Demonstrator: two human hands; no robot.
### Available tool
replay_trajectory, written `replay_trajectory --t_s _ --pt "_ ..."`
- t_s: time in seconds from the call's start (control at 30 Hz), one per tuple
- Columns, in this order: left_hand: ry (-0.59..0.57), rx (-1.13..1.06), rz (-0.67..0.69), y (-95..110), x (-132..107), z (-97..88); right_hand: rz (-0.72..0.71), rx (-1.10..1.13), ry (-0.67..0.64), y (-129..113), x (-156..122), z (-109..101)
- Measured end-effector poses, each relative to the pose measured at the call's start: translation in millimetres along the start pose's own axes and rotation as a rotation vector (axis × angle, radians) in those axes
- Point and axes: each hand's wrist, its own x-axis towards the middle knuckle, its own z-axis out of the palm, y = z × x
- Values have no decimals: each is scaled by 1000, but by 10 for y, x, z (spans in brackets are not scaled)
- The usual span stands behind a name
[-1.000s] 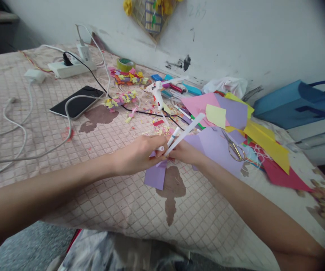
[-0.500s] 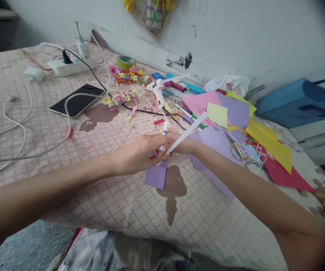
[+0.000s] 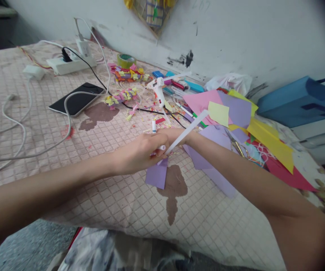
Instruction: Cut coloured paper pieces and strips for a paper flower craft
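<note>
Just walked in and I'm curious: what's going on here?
The person's left hand pinches the lower end of a white strip, and the right hand sits against it, both above a lilac paper sheet. Beyond them, a hot glue gun lies among paper scraps, and scissors lie by a pile of coloured paper.

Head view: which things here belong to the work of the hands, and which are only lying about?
In use: left hand, right hand, white strip, lilac paper.

Lying about: hot glue gun, scissors, phone, power strip.
</note>
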Motion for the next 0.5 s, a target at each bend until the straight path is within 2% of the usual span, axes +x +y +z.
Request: replay_trajectory --t_s 0.1,0.13,0.2,0.27,0.33,0.43,0.5 --pt "27 -9 50 -23 7 14 79 -124 -422 -75 35 -23" --pt "34 -15 63 -28 8 19 101 -148 -490 -100 34 -30" --pt "38 -24 71 -31 11 25 132 -140 -488 -128 3 -44" --pt "31 -15 61 -26 11 24 135 -62 -404 -115 -78 -52" --pt "22 -4 52 -19 8 17 101 83 -232 -60 -211 -39" --pt "7 5 38 -15 6 4 77 282 152 40 -498 54" --pt "7 16 19 -15 8 -3 97 324 383 68 -724 176"
